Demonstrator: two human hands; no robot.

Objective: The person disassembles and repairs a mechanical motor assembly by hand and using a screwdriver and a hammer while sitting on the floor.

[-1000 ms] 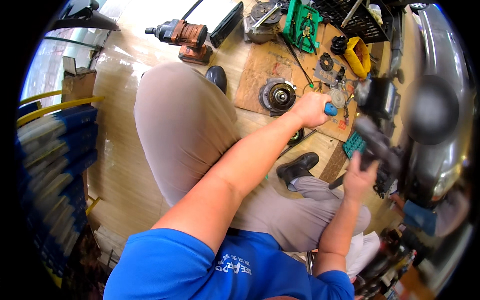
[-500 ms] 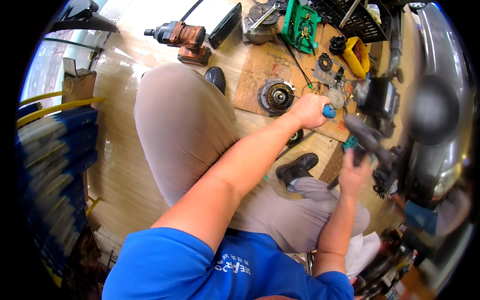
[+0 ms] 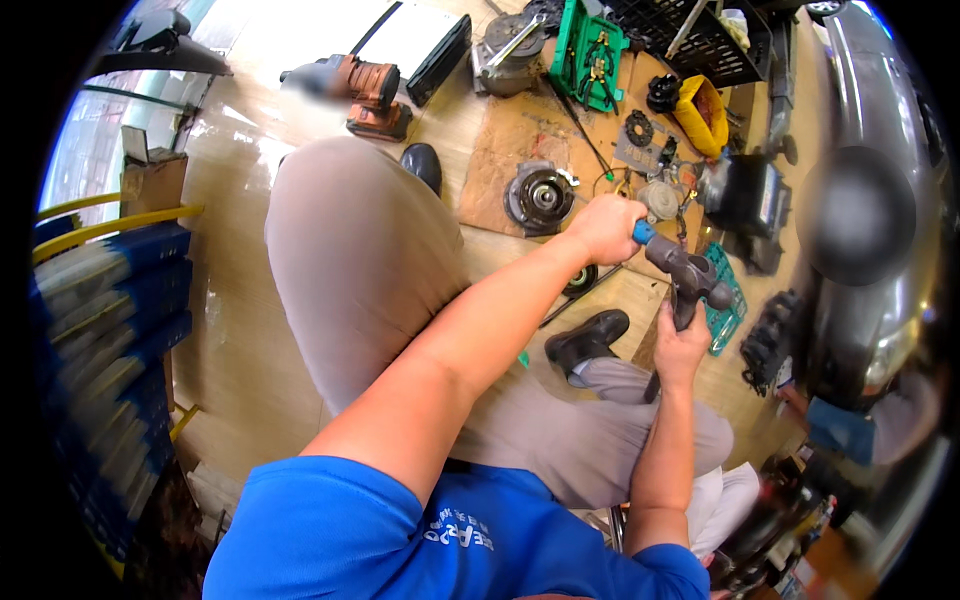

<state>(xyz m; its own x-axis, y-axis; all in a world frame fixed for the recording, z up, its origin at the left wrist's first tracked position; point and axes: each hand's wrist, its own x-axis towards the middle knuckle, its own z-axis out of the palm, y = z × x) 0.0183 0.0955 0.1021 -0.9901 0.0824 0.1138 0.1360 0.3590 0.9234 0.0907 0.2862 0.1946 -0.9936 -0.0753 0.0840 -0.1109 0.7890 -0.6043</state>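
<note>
A dark grey metal tool with a blue handle end [image 3: 682,272] is held above the wooden floor [image 3: 240,290], over the knees. The right hand [image 3: 682,345] is closed around its lower part from below, the fingers curled tight. The left hand [image 3: 603,228] is wrapped around the blue end. Further away, a round grey metal hub [image 3: 541,195] is laid on a brown cardboard sheet [image 3: 510,140], and a green plastic tool case [image 3: 590,48] is seen behind.

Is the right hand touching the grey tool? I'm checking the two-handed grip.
Touching: the head view shows the right hand wrapped around the grey tool from below.
</note>
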